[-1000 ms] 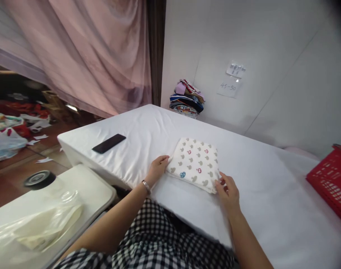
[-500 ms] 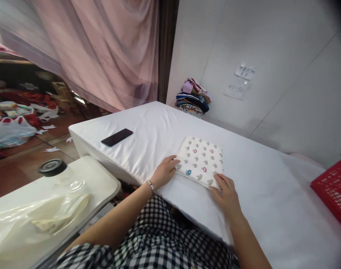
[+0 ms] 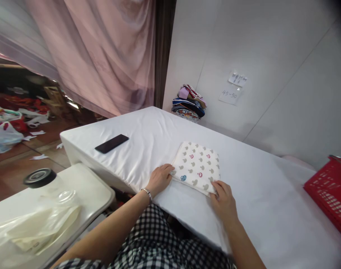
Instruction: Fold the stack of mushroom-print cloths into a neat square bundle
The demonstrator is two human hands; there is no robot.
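Observation:
A folded white cloth (image 3: 197,166) printed with small grey, red and blue mushrooms lies flat on the white-sheeted table (image 3: 260,186). My left hand (image 3: 160,178) has its fingers curled round the cloth's near left corner. At the near right corner my right hand (image 3: 223,200) grips the edge, fingers tucked against the fabric. Both forearms reach in from a black-and-white checked garment at the bottom.
A black phone (image 3: 111,143) lies on the table's left part. A stack of folded clothes (image 3: 189,102) sits at the far wall under two paper notes (image 3: 233,86). A red basket (image 3: 329,190) stands at the right edge. A low white table (image 3: 83,186) carries a plastic bag (image 3: 33,229).
Both hands have slid closer along the cloth's near edge and closed on its corners. The camera view shifted slightly; the cloth stays flat in place.

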